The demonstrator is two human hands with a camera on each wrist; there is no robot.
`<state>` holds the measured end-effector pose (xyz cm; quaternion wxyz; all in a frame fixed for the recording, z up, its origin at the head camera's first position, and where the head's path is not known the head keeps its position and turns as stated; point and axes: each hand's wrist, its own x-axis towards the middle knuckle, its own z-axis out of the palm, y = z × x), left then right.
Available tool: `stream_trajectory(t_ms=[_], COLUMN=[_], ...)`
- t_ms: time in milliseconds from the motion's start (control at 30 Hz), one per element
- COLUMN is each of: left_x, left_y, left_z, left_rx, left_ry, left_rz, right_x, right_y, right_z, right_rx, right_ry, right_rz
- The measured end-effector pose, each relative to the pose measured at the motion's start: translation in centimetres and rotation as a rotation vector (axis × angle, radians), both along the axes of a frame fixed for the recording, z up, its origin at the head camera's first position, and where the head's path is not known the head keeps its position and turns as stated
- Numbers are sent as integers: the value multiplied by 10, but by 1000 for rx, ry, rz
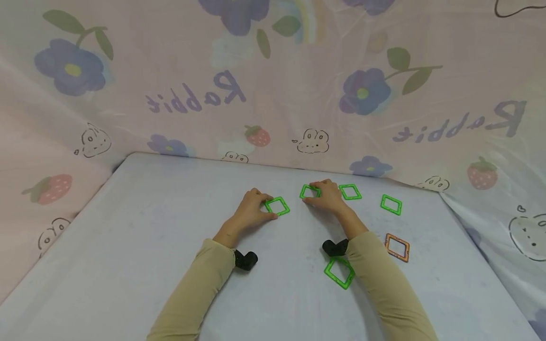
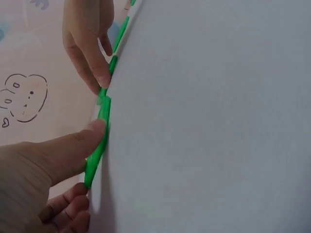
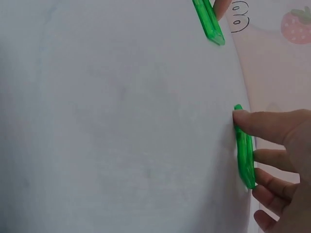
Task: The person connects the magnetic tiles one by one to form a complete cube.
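The left hand's thumb (image 2: 90, 136) lies along the near edge of a green square tile frame, with fingers at the far side, so the left hand (image 1: 250, 209) pinches that frame (image 1: 286, 204). The right hand (image 1: 328, 196) grips a second green frame (image 1: 302, 191) the same way, its thumb (image 3: 248, 120) opposite the other fingers. The two held frames are near each other but apart, around the middle of the white tabletop's far half.

Just right of the right hand lies a third green frame (image 1: 357, 191); farther right is a fourth (image 1: 391, 210). Nearer the person, an orange square frame (image 1: 398, 238) lies beside the right sleeve (image 1: 388, 284), and a fifth green frame (image 1: 335, 280) lies beneath the right wrist's black camera (image 1: 335, 247), partly hidden by the sleeve. Beyond the white tabletop (image 1: 128, 237) hangs a pink cloth (image 1: 277, 94) printed with flowers, rabbits and strawberries.
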<state>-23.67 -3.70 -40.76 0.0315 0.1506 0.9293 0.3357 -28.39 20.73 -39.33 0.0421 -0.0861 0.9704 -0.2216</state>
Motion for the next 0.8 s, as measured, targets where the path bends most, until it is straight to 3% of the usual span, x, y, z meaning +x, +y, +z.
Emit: stream_trajectory(t_ms=[300,567,800], left_x=[-5,-6,-6], left_y=[-5,-6,-7], left_z=[-4,-2,0], left_rx=[35,-25,-51], left_ry=[-23,15,-15], left_rz=[-86,-173,-202], right_x=[5,14,21], right_y=[1,2,4], right_z=[1,6,10], right_rx=[11,-52,-99], right_ry=[26,-6,-9], right_rz=[-43,-63,-43])
